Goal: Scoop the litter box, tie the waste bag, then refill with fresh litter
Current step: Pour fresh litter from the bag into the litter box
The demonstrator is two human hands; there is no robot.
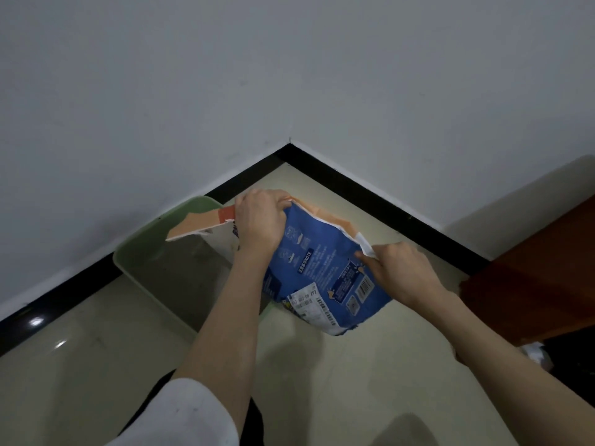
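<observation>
Pale floor tiles meet two grey walls at a corner, where the green litter box sits against the black skirting. Just beside the box, partly over its near rim, the blue litter bag is held tilted, its torn orange top leaning toward the tray, probably so fresh litter can go in. The left hand grips the bag's top edge, fingers curled over it. The right hand pinches the top's far corner, likely to steady the mouth.
</observation>
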